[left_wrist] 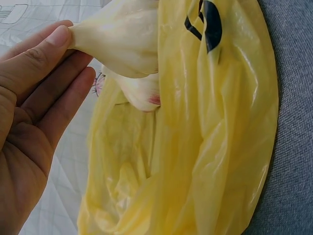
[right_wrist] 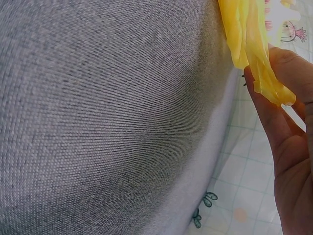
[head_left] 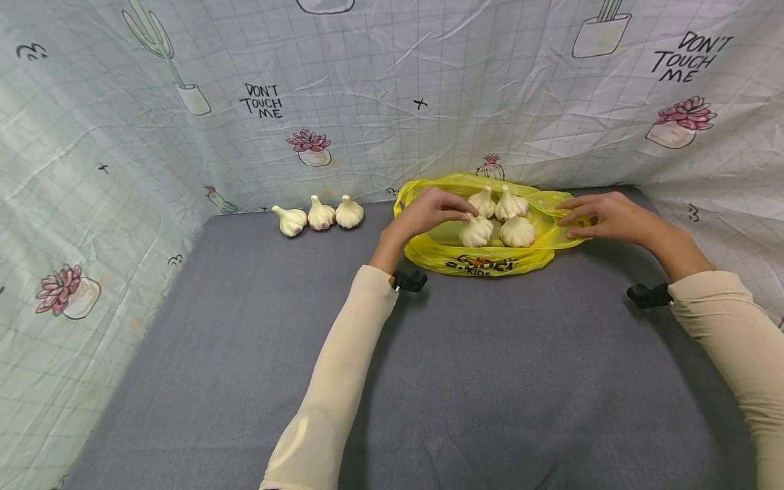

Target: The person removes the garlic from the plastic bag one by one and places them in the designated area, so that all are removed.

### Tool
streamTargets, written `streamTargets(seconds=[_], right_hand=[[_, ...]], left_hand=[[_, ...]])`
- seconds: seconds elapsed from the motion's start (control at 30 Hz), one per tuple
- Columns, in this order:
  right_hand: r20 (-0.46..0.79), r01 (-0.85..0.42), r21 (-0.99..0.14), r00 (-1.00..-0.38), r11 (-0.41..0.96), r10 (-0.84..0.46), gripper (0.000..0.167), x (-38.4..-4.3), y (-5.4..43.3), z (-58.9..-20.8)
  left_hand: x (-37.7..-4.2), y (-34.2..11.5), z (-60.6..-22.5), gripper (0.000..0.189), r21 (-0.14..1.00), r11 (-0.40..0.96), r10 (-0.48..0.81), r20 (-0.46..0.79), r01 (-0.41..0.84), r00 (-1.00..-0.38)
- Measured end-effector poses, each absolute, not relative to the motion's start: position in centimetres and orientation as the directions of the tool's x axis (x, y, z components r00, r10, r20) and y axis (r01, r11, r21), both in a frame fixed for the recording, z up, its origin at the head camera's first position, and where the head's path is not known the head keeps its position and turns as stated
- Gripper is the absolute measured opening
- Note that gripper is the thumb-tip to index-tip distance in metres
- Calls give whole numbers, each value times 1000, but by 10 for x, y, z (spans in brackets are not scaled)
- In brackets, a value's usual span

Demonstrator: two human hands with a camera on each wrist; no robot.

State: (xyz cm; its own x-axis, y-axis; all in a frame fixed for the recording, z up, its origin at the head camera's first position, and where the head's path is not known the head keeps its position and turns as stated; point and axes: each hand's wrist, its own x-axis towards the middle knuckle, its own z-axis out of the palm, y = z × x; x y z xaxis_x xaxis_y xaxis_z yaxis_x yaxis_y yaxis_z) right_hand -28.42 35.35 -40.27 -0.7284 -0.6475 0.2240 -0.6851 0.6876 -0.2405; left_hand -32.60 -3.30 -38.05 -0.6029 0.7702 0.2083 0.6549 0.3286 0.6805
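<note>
In the head view my left hand (head_left: pixel 429 209) reaches over a yellow plastic bag (head_left: pixel 422 257) and pinches a garlic bulb (head_left: pixel 476 233) by its stem. The left wrist view shows that bulb (left_wrist: pixel 120 41) hanging from the thumb and fingertips, partly behind the bag's wall. Several more bulbs lie within the bag's opening, among them a rounded bulb (head_left: pixel 517 232) beside the pinched one. At the bag's right end my right hand (head_left: pixel 603 216) pinches the edge of the plastic. A gathered fold of the bag (right_wrist: pixel 259 68) shows between thumb and fingers in the right wrist view.
Left of the bag, three garlic bulbs (head_left: pixel 320 214) stand in a row near the back edge of the grey cloth-covered table (head_left: pixel 245 354). A patterned curtain (head_left: pixel 367 82) rises right behind the table and along its sides.
</note>
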Motion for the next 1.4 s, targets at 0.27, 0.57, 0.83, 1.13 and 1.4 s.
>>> streamTargets(seconds=[0.27,0.57,0.83,1.13,1.4], right_hand=[[233,-693,-238,-721,680,-653,25,-283,353,-401],[232,-691,-244,-722,680,-651,26,-284,354,-403],[209,-670,-246,-743,701,-636,25,-282,353,-401],[248,-696,-228,-718,681,-651,27,-283,356,-406],[242,-691,-231,-723,685,-648,26,-282,357,-407]], left_hand=[[-321,-41,-378,22,694,304,748,250,653,-614],[-316,-49,-380,23,744,276,705,273,608,-655],[-313,-54,-381,24,762,272,703,259,587,-662],[-309,-57,-379,23,737,286,700,275,612,-659],[-305,-60,-380,24,741,275,709,274,612,-650]])
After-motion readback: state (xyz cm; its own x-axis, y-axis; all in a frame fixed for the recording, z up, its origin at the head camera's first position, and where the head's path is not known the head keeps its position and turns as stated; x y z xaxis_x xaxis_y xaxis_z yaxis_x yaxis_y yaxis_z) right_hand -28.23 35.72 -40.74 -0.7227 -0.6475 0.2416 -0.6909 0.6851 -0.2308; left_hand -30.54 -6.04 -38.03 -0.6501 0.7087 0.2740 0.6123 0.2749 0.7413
